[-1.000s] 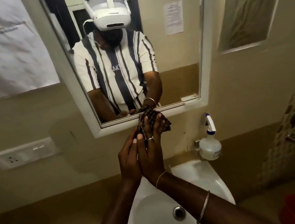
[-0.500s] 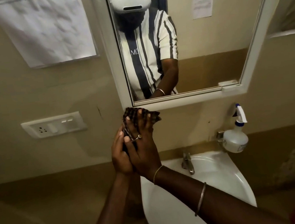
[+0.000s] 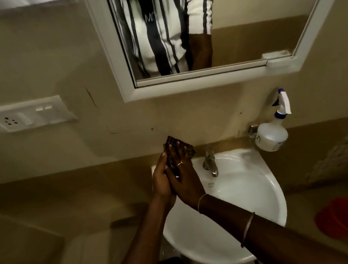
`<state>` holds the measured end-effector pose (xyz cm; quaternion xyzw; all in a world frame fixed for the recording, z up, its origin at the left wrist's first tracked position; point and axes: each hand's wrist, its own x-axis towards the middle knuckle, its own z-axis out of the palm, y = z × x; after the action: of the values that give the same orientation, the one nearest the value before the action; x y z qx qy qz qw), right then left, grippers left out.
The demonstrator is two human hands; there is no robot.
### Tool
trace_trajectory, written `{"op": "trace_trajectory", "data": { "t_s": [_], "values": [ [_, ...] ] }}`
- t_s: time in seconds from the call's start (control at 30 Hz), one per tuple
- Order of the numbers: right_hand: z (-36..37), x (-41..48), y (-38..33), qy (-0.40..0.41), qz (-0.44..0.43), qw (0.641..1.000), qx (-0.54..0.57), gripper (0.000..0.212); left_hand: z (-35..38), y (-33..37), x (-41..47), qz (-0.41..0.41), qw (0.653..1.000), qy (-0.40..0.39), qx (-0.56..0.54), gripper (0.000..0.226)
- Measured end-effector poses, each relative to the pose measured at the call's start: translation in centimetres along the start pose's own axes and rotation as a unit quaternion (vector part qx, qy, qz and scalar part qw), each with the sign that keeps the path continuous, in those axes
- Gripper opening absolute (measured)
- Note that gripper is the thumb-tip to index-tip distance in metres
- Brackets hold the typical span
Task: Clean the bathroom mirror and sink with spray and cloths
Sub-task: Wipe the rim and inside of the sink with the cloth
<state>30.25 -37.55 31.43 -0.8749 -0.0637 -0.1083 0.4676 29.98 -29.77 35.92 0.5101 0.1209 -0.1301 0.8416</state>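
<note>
A dark patterned cloth (image 3: 187, 146) is pressed between my two palms above the left back corner of the white sink (image 3: 252, 190). My left hand (image 3: 161, 180) lies against its left side, and my right hand (image 3: 184, 180), with a ring on one finger, covers its right side. Only the cloth's top edge shows past my fingertips. The white-framed mirror (image 3: 242, 13) hangs on the wall above, reflecting a striped shirt. A clear spray bottle (image 3: 273, 134) with a white and blue trigger stands at the sink's back right corner.
A chrome tap (image 3: 210, 163) rises at the back of the basin, just right of my hands. A white switch and socket plate (image 3: 26, 115) is on the wall at left. A red bucket (image 3: 344, 217) sits on the floor at lower right.
My joined hands with the cloth have come down from the mirror's lower edge to just over the sink's back rim. The view has tilted downward, so more of the basin shows.
</note>
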Motion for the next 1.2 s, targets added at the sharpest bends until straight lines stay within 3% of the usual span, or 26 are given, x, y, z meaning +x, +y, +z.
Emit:
{"op": "trace_trajectory", "data": {
  "t_s": [0.17, 0.3, 0.43, 0.53, 0.63, 0.73, 0.87, 1.0, 1.13, 1.2],
  "values": [
    [-2.4, -0.1, 4.5, 0.001, 0.050, 0.997, 0.055, 0.074, 2.4, -3.1, 2.0, -0.038, 0.999, 0.003, -0.021, 0.041],
    [-5.9, 0.9, 6.7, 0.024, -0.028, 0.998, -0.041, 0.068, 4.8, -4.1, 3.3, -0.065, 0.997, -0.004, -0.045, 0.040],
    [-10.2, 4.2, 8.3, 0.084, -0.041, 0.995, -0.047, 0.060, 8.1, -3.3, 5.1, -0.048, 0.999, -0.006, 0.023, 0.041],
    [-11.6, 6.2, 11.8, 0.010, 0.009, 0.987, -0.161, 0.058, 8.6, -3.2, 6.2, -0.016, 0.991, 0.048, 0.126, 0.034],
    [-10.3, 5.1, 14.9, -0.117, -0.067, 0.952, -0.275, 0.066, 6.3, -4.6, 5.9, -0.005, 0.982, 0.140, 0.129, 0.035],
    [-9.7, 3.3, 15.0, -0.135, -0.035, 0.956, -0.258, 0.079, 4.6, -6.1, 5.0, -0.019, 0.976, 0.157, 0.149, 0.035],
    [-9.6, 0.7, 14.1, -0.158, -0.053, 0.955, -0.244, 0.079, 4.0, -7.5, 5.0, -0.028, 0.973, 0.150, 0.171, 0.038],
    [-9.7, -1.5, 14.1, -0.162, -0.054, 0.957, -0.233, 0.094, 4.8, -8.5, 5.8, -0.029, 0.972, 0.133, 0.194, 0.040],
    [-9.6, -2.8, 13.3, -0.117, -0.057, 0.960, -0.246, 0.151, 4.7, -9.6, 6.2, -0.045, 0.971, 0.119, 0.200, 0.040],
    [-8.5, -4.0, 13.9, -0.110, -0.065, 0.962, -0.240, 0.147, 4.0, -10.2, 6.1, -0.047, 0.972, 0.119, 0.196, 0.040]
  ]
}}
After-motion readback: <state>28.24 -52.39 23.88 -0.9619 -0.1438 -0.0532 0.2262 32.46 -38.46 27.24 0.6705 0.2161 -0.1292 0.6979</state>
